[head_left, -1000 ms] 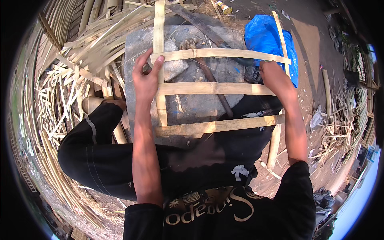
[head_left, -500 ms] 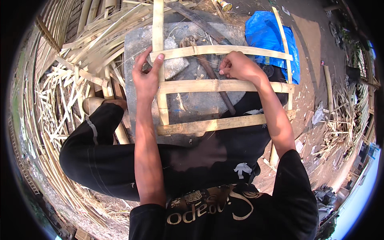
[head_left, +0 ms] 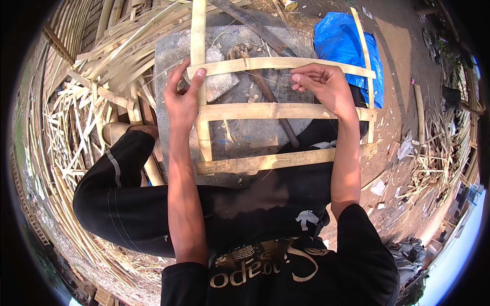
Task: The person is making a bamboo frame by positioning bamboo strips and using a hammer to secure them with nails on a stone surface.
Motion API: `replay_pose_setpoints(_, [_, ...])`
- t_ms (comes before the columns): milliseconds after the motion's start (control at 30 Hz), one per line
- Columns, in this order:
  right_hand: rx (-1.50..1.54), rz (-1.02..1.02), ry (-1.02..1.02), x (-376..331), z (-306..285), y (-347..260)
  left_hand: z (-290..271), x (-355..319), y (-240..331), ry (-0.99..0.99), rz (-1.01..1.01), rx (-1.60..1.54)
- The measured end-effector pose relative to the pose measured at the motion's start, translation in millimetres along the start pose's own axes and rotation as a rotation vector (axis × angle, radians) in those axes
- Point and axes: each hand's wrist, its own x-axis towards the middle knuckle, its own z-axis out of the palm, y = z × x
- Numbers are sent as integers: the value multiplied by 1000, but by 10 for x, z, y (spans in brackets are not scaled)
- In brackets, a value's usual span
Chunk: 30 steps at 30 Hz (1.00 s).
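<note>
A ladder-like frame of pale split bamboo lies over my lap and a grey slab [head_left: 171,46]. My left hand [head_left: 181,102] is closed round the far left corner, where the top crosspiece [head_left: 255,63] overlaps the left upright strip [head_left: 198,35]; its thumb presses on the crosspiece end. My right hand [head_left: 326,89] pinches a thin pale strand [head_left: 273,80], possibly wire or thread, which runs left beneath the top crosspiece. The middle crosspiece [head_left: 245,111] passes under my right wrist. Nearest me is the lower crosspiece [head_left: 265,162]. The right upright strip [head_left: 363,43] joins the crosspieces' right ends.
On the slab sit a pale stone block [head_left: 222,84] and a dark rod [head_left: 286,127]. Another dark bar [head_left: 255,28] crosses its far edge. Blue plastic sheeting [head_left: 332,35] lies at the far right. Bamboo strips and offcuts [head_left: 76,122] are heaped on the left.
My right hand has shifted slightly right and turned, and the strand now shows stretched from its fingertips. My left hand keeps the corner, which has moved a little left with the frame.
</note>
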Motion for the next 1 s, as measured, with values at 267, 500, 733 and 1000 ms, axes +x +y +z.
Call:
replay_pose_setpoints(267, [21, -139, 29, -16, 418, -409, 64, 44, -151, 16, 55, -38])
replay_pose_setpoints(500, [4, -306, 44, 398, 1102, -503, 41, -30, -89, 96, 5, -121])
replay_pose_setpoints(733, [-53, -234, 88, 626, 1406, -382, 64, -13, -163, 108, 40, -146])
replay_pose_setpoints(1000, [4, -364, 87, 615, 1685, -212, 37, 0, -175, 78, 14, -218])
